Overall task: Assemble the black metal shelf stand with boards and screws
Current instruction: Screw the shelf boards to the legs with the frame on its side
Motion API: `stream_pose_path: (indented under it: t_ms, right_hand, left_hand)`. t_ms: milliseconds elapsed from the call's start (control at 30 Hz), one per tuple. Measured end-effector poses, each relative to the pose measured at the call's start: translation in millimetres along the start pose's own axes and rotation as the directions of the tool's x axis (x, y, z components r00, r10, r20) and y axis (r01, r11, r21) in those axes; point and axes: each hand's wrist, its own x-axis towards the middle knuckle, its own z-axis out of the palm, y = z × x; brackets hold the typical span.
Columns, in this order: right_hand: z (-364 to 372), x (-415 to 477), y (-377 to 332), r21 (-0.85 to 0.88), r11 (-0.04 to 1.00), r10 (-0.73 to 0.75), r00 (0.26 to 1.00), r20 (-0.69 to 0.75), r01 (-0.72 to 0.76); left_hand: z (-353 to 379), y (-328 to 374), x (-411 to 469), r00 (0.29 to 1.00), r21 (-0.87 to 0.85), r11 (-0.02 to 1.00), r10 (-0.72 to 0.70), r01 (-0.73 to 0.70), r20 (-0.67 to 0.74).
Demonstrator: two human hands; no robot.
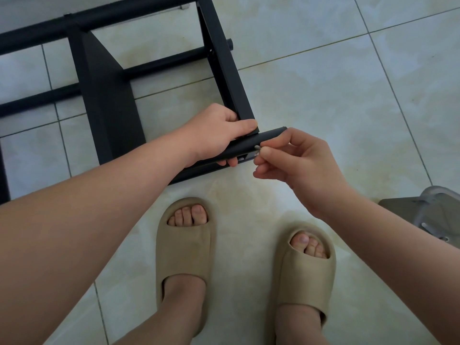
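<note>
Black metal shelf stand lying on the pale tiled floor, filling the upper left of the view, its round bars and flat uprights crossing over the tiles. Wide black board set between the bars, running from the far rail down toward the near one. Nearest part: a round black metal tube with its free end pointing right, just in front of the feet.

Left hand clenched round that tube where a flat upright meets it, thumb lying on top at the corner, fingertips wrapped under the tube. Right hand just beside the tube's end, thumb and forefinger pinching a small grey metal screw held against the tube's side, other fingers loosely curled below. Both hands close together, nearly touching.

Below the hands, two feet in beige foam slide sandals on the tiles. At the right edge, a grey metal object, only partly in view, kind unclear.
</note>
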Motion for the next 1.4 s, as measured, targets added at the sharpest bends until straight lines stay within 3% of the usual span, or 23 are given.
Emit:
stream_pose_path:
  t_ms: [100,233,333,400,567,800,1100,1233,1400]
  right_hand:
    - [0,-4,3,0.061,0.998,-0.002,1.000,-0.013,0.003]
    - [6,-4,8,-0.307,0.938,-0.184,0.982,-0.049,0.160]
    - [8,-1,8,-0.409,0.896,-0.207,0.977,-0.047,0.170]
    - [9,-1,8,-0.364,0.918,-0.192,0.979,-0.064,0.156]
    - [17,-6,15,-0.004,0.997,-0.077,0.990,-0.122,0.077]
    - [10,-1,9,-0.220,0.966,-0.149,0.988,-0.049,0.135]
    - [11,-4,8,0.058,0.998,-0.017,0.998,-0.054,0.020]
    - [11,-4,9,-0.006,0.998,-0.064,0.995,-0.076,0.064]
    - [12,2,8,-0.298,0.947,-0.147,0.986,-0.080,0.117]
  left_hand:
    - [0,0,0,1.000,0.001,1.000,0.002,-0.002,0.000]
    - [0,0,1,1.000,0.004,1.000,-0.003,0.003,-0.006]
    - [0,0,1,1.000,0.007,1.000,0.000,0.000,-0.008]
    - [0,0,0,1.000,0.004,1.000,0.002,-0.002,-0.006]
    - [0,2,-1,1.000,0.007,1.000,0.000,0.000,0.001]
    - [-2,1,0,1.000,0.005,1.000,-0.014,0.014,0.013]
    - [-1,1,0,1.000,-0.007,1.000,-0.017,0.017,0.020]
    - [-2,1,0,1.000,-0.005,1.000,-0.008,0.008,0.016]
    - [0,0,1,1.000,-0.005,1.000,0.003,-0.003,0.011]
